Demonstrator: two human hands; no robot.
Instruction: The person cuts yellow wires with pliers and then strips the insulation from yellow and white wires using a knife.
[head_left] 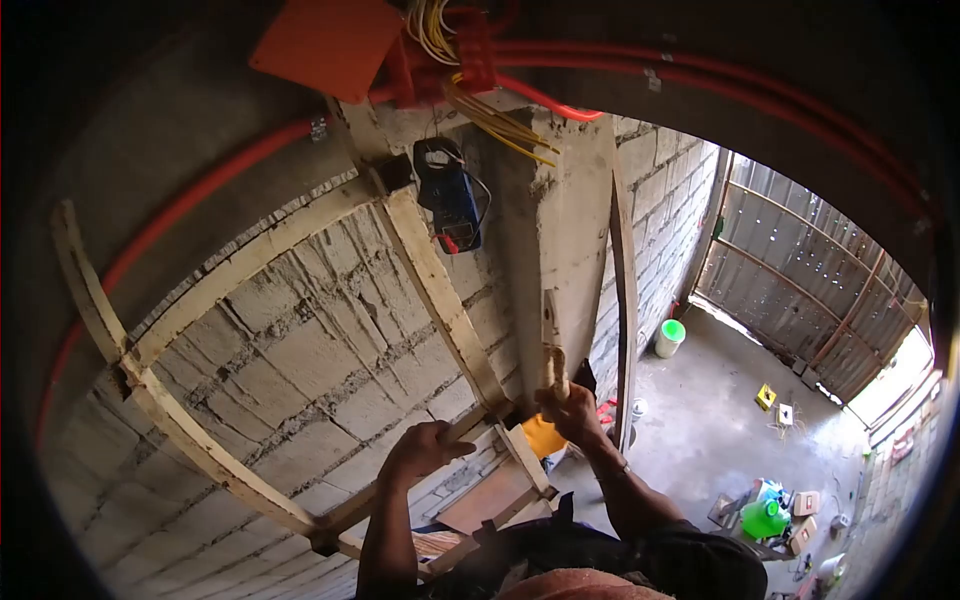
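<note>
My left hand (425,452) is closed over a wooden crossbar (468,424), part of a rough timber frame. My right hand (572,412) is wrapped around a narrow length of wood (553,350) that points up beside the concrete column (575,220). A timber upright (435,285) of the frame rises ahead of my left hand. Above it, a blue multimeter (450,205) with its leads hangs near the column. My fingertips on the right are partly hidden.
Overhead run red conduits (700,80) and an orange box cover (325,45) with loose yellow wires (505,125). A block wall (320,340) stands behind the frame. Far below, the concrete floor (690,410) holds a white bucket (670,338) and a green container (765,518).
</note>
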